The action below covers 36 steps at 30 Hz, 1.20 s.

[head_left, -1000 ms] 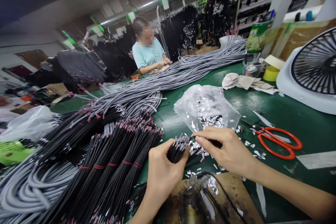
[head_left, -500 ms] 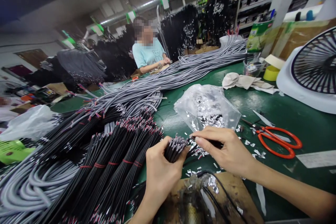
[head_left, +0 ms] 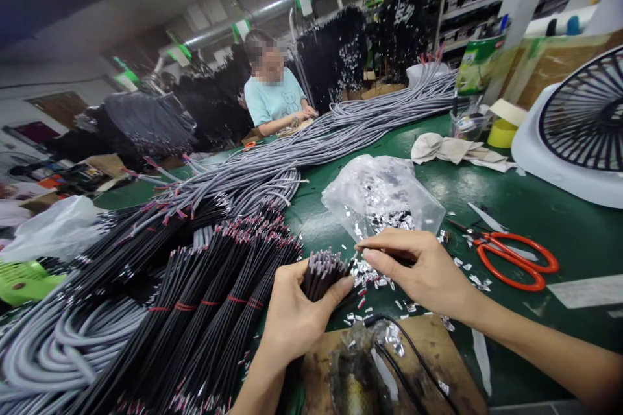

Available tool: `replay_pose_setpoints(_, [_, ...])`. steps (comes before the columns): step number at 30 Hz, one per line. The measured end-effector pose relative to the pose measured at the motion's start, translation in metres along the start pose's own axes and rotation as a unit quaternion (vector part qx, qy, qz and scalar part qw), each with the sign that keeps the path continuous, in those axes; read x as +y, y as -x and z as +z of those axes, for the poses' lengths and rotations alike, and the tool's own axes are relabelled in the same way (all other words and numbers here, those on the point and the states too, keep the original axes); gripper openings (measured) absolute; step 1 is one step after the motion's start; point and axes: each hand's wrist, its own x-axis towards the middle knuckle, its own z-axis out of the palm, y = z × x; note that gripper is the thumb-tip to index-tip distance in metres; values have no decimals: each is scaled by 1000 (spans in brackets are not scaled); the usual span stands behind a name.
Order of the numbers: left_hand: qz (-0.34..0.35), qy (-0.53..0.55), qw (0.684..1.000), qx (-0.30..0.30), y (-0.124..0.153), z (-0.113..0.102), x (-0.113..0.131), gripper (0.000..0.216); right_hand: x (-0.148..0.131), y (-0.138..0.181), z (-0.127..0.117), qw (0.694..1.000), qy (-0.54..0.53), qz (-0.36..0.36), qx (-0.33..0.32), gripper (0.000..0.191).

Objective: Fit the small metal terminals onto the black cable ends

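Observation:
My left hand [head_left: 296, 311] is closed round a bundle of thin black cables [head_left: 322, 277], whose stripped pale ends point upward. At the bundle's right side, thumb and forefinger of my right hand [head_left: 413, 266] pinch the tip of one thin black cable that leans out from the rest. Something dark shows under the right fingers, too hidden to name. Silver foil scraps [head_left: 372, 275] lie on the table below and behind the fingertips. Just past them sits a clear plastic bag [head_left: 384, 191] holding more such scraps.
Tied black cable bundles [head_left: 209, 311] and grey cables [head_left: 53, 343] fill the left. Orange-handled scissors [head_left: 516, 259] lie at right, near a white fan [head_left: 549, 142]. A stained board [head_left: 433, 350] bears a taped object. Across the green table [head_left: 311, 214], a person [head_left: 275, 97] works.
The left hand has turned slightly, its thumb now lying lower along the bundle. The right hand has shifted very little, still pinching beside the cable ends.

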Motion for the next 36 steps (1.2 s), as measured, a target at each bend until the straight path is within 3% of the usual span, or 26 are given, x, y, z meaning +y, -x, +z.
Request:
replay_pose_setpoints(6, [39,-56,998,-1,0,8,-3,21,-5,2,3,999,-19,38,2,15])
replay_pose_setpoints(11, [26,-40,999,7,-2,6,-7,21,-6,2,2,997,-34,63,5,18])
replay_pose_setpoints(16, [-10,40,996,-84,-1,3,-3,18,2,1,2,998,-15,58,-28,19])
replay_pose_setpoints(22, [-22,42,988,-146,2,2,-1,20,12,-4,4,997,76,16,14,23])
replay_pose_setpoints(26, [-27,19,995,-92,-7,0,-4,25,8,-4,4,998,50,38,-19,38])
replay_pose_setpoints(31, [-12,-19,999,-36,-10,-3,-7,18,6,-1,5,993,-13,55,-108,32])
replay_pose_setpoints(36, [22,-28,999,-8,-6,-3,-8,17,6,3,7,997,46,36,-50,32])
